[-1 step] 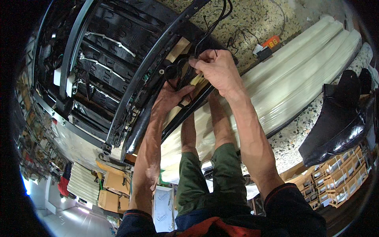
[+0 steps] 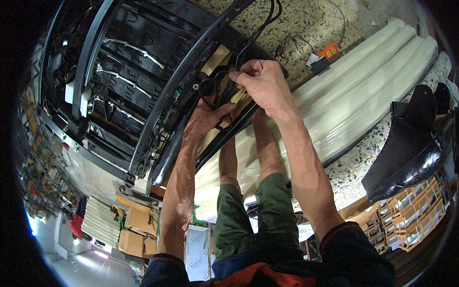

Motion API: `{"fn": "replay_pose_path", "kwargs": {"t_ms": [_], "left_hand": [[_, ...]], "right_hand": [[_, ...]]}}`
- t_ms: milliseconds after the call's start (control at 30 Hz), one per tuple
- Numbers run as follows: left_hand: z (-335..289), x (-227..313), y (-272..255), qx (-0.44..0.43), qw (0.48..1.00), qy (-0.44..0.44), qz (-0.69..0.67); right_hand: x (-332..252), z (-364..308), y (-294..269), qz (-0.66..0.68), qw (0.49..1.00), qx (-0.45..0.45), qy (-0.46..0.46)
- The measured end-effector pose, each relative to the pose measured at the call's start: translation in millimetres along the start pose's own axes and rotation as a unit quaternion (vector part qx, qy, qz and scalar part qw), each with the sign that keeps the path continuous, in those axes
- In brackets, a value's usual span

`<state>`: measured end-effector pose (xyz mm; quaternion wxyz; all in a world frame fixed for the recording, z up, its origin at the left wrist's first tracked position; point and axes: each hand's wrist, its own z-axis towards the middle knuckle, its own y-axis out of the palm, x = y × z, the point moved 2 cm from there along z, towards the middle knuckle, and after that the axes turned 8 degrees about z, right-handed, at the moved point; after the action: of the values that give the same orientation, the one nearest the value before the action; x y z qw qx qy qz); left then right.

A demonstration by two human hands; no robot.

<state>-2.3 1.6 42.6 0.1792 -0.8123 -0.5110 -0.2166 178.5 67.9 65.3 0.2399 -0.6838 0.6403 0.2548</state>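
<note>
A thin black cable (image 2: 256, 34) comes down from the upper edge and gathers in loops between my hands. My left hand (image 2: 205, 116) is closed around the lower loops, its thumb pointing right. Just above and to the right, my right hand (image 2: 268, 88) pinches the cable between thumb and fingers. Both hands are over the near side of a black metal furniture frame (image 2: 165, 91) with zigzag springs and a dark lining. A yellowish strip (image 2: 238, 96) shows between the hands. The fingertips of my left hand are partly hidden by the loops.
Right of the frame lies a long cream padded piece (image 2: 354, 91) under clear plastic. Behind it, an orange socket block (image 2: 329, 50) rests on the speckled floor (image 2: 306, 16). A shiny black upholstered piece (image 2: 406, 153) is at far right. Cardboard boxes (image 2: 138, 221) stand at lower left.
</note>
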Motion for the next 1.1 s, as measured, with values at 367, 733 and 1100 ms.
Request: {"fn": "replay_pose_path", "kwargs": {"t_ms": [367, 733, 1100], "left_hand": [[21, -25, -2, -0.035, 0.998, 0.038, 0.019], [20, -1, -9, -0.042, 0.998, 0.024, 0.036], [21, -8, 3, -0.037, 0.986, 0.061, -0.150]], "right_hand": [[0, 1, 9, -0.049, 0.985, 0.101, -0.128], [-14, -5, 4, -0.095, 0.983, 0.069, -0.139], [-8, -6, 12, -0.126, 0.977, 0.077, -0.154]]}}
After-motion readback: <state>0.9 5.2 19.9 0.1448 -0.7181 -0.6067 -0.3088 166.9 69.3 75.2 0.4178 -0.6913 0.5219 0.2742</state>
